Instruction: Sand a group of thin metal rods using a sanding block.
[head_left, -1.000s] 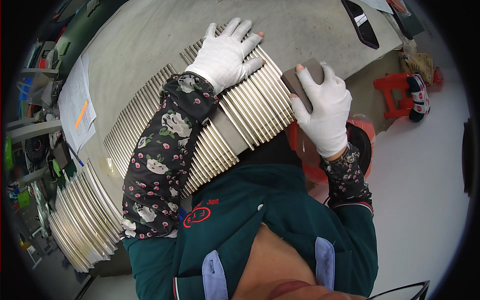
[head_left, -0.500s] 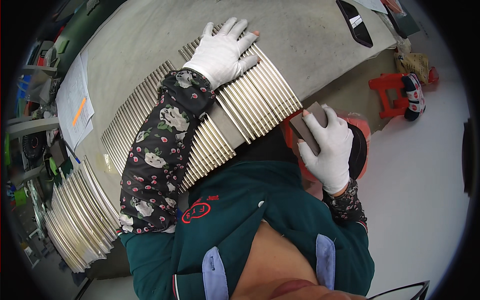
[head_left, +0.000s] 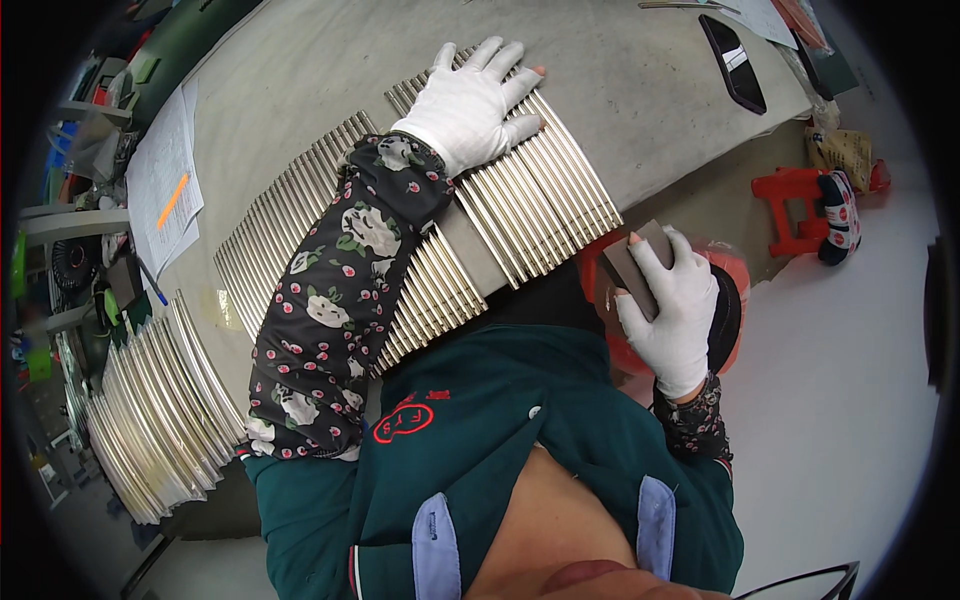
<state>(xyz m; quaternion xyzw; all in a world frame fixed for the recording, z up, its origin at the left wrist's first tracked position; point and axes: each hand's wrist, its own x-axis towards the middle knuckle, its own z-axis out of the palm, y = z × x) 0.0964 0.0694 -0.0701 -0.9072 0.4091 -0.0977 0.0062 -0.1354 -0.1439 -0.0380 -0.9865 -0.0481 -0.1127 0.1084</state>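
Left hand: the white-gloved left hand [head_left: 465, 108] lies palm down, fingers spread wide, on the metal rods [head_left: 545, 200]; it grips nothing that I can see, and two bare fingertips poke out of the glove.
Right hand: the other gloved hand [head_left: 678, 312] is closed around a grey-brown block [head_left: 622, 268], held just off the front edge of the worktop [head_left: 650, 110], close to the nearest rod ends but apart from them.
Rods under the palm: side by side in a row, their near ends at the front edge; whether they overhang it I can't quite tell.
Second row of rods: another batch [head_left: 295, 190] lies farther left, partly hidden by the flowered sleeve [head_left: 345, 260], a bare strip of worktop between the two.
Left edge: papers [head_left: 150, 160] with an orange strip lie along it, and a fanned stack of wrapped rods [head_left: 160, 420] sits nearer the person.
Right front corner: a dark phone [head_left: 733, 65] lies close by; beyond it, off the worktop, stands a red stool [head_left: 785, 205].
Rolling risk: loose, round rods could, I judge, spread or drop over the front edge if the palm lifts or presses unevenly.
Block risk: a loosened grip could drop it, since no worktop lies beneath; a knock against the ends could skew the row.
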